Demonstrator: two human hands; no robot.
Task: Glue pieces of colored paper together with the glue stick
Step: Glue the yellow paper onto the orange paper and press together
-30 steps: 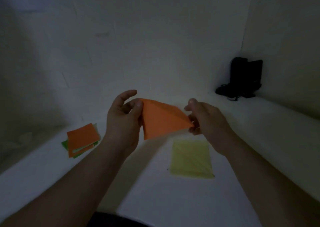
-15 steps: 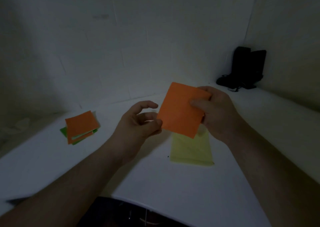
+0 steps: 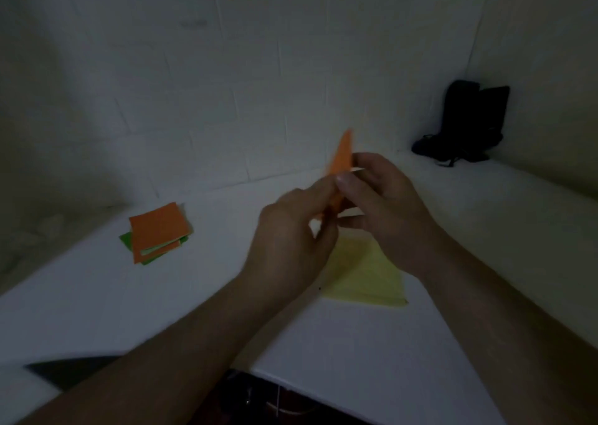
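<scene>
You are holding the orange paper [image 3: 341,156] edge-on above the table [image 3: 356,343], both hands meeting on it; your left hand [image 3: 291,233] is pinching its lower part, your right hand [image 3: 385,207] is gripping it with thumb and fingers curled round; the yellow sheet [image 3: 369,279] is lying flat just beneath your wrists, and the stack of orange and green papers [image 3: 157,233] is sitting well apart to your left (no glue stick is showing anywhere); keep the pinch light so the sheet is not creasing, and be turning its face toward you before you are reaching for glue.
</scene>
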